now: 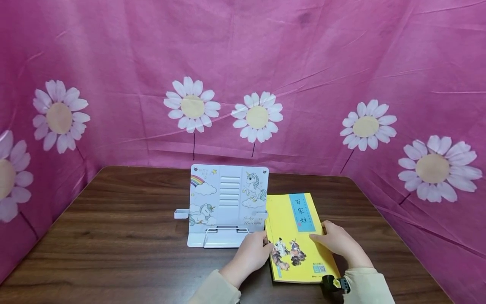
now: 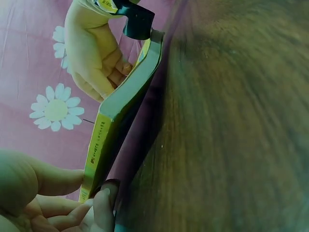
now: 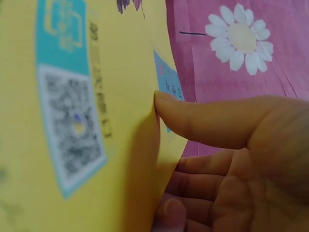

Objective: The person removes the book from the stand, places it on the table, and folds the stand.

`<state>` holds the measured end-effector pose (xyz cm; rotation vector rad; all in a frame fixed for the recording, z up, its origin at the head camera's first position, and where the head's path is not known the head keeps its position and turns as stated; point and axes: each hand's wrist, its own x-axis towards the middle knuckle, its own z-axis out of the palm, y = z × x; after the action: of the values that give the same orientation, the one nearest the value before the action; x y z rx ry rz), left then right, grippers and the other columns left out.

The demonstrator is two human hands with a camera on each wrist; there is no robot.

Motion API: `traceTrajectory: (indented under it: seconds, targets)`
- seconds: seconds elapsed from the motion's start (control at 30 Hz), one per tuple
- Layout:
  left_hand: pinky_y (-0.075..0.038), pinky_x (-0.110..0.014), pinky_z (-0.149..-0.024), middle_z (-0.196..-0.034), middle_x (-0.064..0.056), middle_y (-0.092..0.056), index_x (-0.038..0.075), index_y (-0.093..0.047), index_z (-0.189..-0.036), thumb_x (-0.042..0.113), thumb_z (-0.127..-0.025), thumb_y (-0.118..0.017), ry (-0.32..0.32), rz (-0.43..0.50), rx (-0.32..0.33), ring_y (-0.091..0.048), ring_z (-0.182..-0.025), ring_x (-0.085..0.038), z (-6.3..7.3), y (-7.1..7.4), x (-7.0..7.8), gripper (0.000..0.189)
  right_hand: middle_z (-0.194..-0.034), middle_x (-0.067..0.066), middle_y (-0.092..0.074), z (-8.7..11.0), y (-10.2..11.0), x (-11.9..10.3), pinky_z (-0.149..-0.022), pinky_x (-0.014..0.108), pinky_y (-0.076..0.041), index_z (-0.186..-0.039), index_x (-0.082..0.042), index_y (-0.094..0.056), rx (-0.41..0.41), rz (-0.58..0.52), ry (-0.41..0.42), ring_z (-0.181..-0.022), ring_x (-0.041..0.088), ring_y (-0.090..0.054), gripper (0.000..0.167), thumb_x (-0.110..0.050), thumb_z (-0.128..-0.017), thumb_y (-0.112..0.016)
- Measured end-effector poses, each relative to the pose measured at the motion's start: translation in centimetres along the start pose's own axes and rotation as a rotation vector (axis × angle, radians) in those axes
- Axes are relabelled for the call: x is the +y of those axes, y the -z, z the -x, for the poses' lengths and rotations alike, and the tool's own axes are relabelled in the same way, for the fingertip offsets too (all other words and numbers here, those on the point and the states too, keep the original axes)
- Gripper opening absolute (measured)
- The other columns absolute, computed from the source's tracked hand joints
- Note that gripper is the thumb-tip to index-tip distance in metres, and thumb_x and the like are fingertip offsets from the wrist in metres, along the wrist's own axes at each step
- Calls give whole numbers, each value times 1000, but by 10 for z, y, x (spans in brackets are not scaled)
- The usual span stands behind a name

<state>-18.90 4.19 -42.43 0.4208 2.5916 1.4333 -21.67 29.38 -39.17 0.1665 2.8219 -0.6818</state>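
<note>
Fingers [image 2: 103, 209] of the left hand [image 1: 252, 253] and right hand [image 1: 339, 242] pinch a yellow book [image 1: 297, 232].
Parted only by its thickness, they grip it at its 9 o'clock spine and 3 o'clock edge, over the tabletop [image 1: 133, 236] toward the head view's 5 o'clock; a white unicorn stand [image 1: 229, 194] is just beside it, toward 10 o'clock.
</note>
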Motion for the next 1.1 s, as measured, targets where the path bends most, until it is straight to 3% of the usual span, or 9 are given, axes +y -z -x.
traceTrajectory:
  seconds: [0.23, 0.53, 0.73, 0.9, 1.03, 1.1]
  targets:
    - [-37, -26, -52, -61, 2, -50, 6, -67, -89, 12, -94, -64, 28, -4, -30, -45, -57, -14, -2, 0, 1, 8, -90, 13, -58, 1, 1, 0, -70, 37, -49, -115, 11, -51, -16, -1, -12, -80, 21, -54, 57, -37, -90, -70]
    - [-32, -25, -50, -58, 4, -40, 14, -55, -76, 15, -95, -63, 36, -17, -39, -39, -51, -11, -1, -3, 0, 21, -85, 10, -57, 3, 2, -1, -67, 34, -47, -108, 9, -52, -12, 12, -4, -76, 19, -52, 48, -31, -90, -70]
    - [-32, -25, -51, -59, 4, -42, 13, -52, -73, 15, -96, -63, 29, -34, -49, -40, -51, -12, -1, -3, -1, 26, -84, 10, -56, 4, 3, -2, -66, 33, -46, -105, 8, -52, -15, 12, -14, -75, 19, -52, 45, -31, -91, -70]
    - [-35, -25, -51, -60, 4, -49, 12, -55, -76, 15, -96, -63, 16, -23, -65, -45, -50, -11, 0, -2, -3, 22, -81, 9, -55, 5, 2, -1, -64, 32, -46, -101, 6, -53, -34, 11, -26, -73, 19, -52, 41, -30, -90, -71]
    - [-32, -25, -51, -58, 4, -45, 10, -55, -75, 16, -97, -62, 26, -29, -86, -41, -50, -11, 0, -3, -4, 23, -80, 9, -52, 6, 2, 1, -61, 32, -44, -98, 3, -53, -53, 17, -37, -73, 19, -50, 39, -30, -90, -71]
    - [-32, -25, -52, -59, 5, -44, 5, -61, -85, 17, -97, -62, 33, -32, -89, -39, -51, -11, 0, -3, -4, 17, -80, 9, -52, 6, 3, 1, -61, 32, -44, -98, 3, -53, -55, 16, -38, -73, 19, -50, 39, -30, -90, -71]
